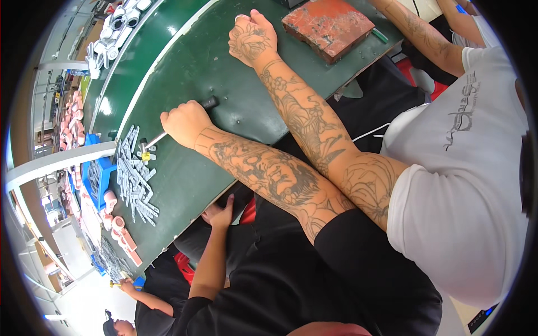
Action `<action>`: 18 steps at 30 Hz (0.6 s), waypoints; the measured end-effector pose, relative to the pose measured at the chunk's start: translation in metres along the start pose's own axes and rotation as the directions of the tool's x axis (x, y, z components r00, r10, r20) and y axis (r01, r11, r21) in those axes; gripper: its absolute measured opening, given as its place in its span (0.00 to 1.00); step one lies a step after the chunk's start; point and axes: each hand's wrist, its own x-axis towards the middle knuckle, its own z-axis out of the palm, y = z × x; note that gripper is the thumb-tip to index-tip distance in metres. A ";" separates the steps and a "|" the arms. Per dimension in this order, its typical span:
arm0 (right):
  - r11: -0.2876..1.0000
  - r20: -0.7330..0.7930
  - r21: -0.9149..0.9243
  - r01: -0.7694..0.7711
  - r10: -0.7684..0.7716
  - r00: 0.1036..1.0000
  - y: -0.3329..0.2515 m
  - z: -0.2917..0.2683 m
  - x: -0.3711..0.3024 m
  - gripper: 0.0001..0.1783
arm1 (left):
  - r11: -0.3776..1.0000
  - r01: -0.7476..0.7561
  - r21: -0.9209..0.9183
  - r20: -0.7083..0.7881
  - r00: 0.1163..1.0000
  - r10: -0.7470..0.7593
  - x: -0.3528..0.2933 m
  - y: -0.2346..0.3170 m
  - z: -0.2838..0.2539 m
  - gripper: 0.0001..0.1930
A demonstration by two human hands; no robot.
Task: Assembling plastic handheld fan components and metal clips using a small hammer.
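My right hand (188, 124) reaches across the green table, closed around a small hammer (155, 140). The black grip end sticks out behind my fist, and a metal shaft leads to a dark and yellow head. That head is beside a pile of flat grey metal strips (133, 179). Below the table edge, over my dark clothing, is my left hand (217, 214), with the thumb spread and nothing visible in it; its fingers are partly hidden. A co-worker's tattooed arm extends above mine, ending in a closed hand (252, 40); what it holds, if anything, cannot be seen.
A worn red block (328, 25) and a green stick-like item (380, 35) lie at the far right. Blue bins (98, 176), pink parts (124, 238) and white parts (115, 36) line the left. Co-workers sit close by, one in a white shirt (471, 196).
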 end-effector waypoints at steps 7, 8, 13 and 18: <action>0.218 -0.220 -0.950 -0.226 0.052 0.974 -0.032 0.100 0.008 0.03 | 0.943 -0.088 -0.320 0.016 0.995 0.098 0.035 -0.014 0.025 0.32; 0.195 -0.221 -0.954 -0.228 0.059 0.974 -0.031 0.088 0.004 0.04 | 0.963 -0.073 -0.259 0.109 0.989 0.104 0.038 0.020 -0.001 0.32; 0.218 -0.200 -0.953 -0.212 0.073 0.977 -0.035 0.100 0.017 0.07 | 0.938 0.085 -0.337 0.437 0.896 0.076 0.018 0.043 -0.062 0.39; 0.262 -0.132 -0.949 -0.176 0.177 0.975 -0.026 0.092 0.041 0.11 | 0.306 -0.318 -0.897 0.217 0.286 0.933 -0.007 0.034 -0.166 0.28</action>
